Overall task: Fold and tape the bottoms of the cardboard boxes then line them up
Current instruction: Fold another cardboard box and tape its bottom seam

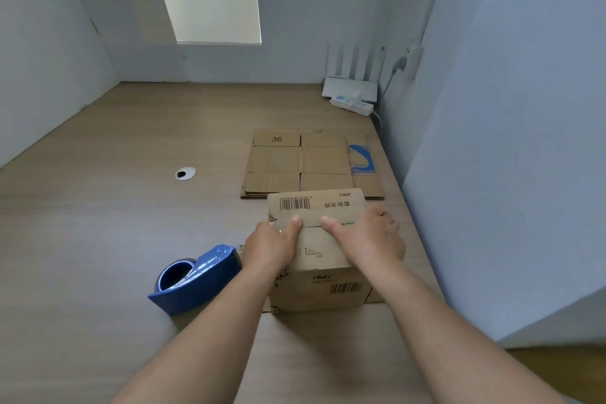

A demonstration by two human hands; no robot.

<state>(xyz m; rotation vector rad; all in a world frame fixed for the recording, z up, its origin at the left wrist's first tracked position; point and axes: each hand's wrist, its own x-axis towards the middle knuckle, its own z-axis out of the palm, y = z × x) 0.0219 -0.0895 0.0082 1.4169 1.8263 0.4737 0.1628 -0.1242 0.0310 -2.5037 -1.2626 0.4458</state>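
A small cardboard box (323, 289) stands on the wooden table, its folded flaps facing up. My left hand (272, 246) and my right hand (367, 236) lie on top of it, both thumbs pressing along the middle seam (311, 221) where the flaps meet. The other fingers of each hand wrap over the box's left and right sides. A blue tape dispenser (196, 279) rests on the table just left of my left wrist. Behind the box lies a stack of flattened cardboard boxes (295, 164), the top one marked 36.
A white router (351, 88) and a power strip (352, 103) sit at the far right corner by the wall. A round cable hole (185, 173) is in the tabletop. White walls close in on the left, back and right.
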